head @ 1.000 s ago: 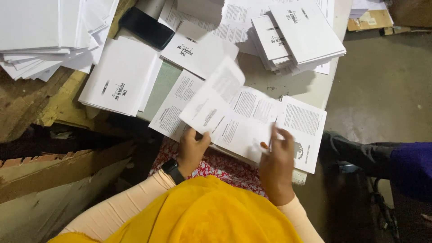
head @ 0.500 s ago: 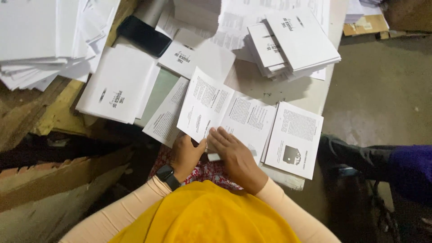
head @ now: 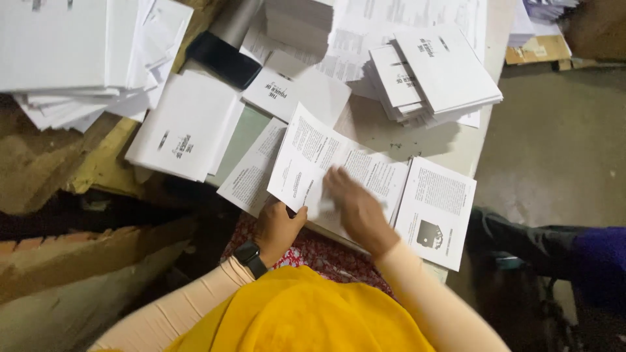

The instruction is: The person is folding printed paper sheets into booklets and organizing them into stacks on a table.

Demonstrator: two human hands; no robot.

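free: bare tabletop (head: pixel 385 133) mid | blocked: booklet stack (head: pixel 437 75) right, phone (head: pixel 223 60) left

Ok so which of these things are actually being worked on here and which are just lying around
In hand:
left hand grips the printed sheet's lower edge
right hand lies flat on that sheet
folded leaflet beside it

Lying about:
black phone
stack of booklets
white booklet
loose paper pile
cardboard box

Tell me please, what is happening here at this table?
A person in a yellow garment works with printed paper at a cluttered table. The left hand grips the lower edge of a printed sheet, while the right hand lies flat on it, blurred. Another printed sheet lies beside it, a stack of booklets and a black phone farther back.
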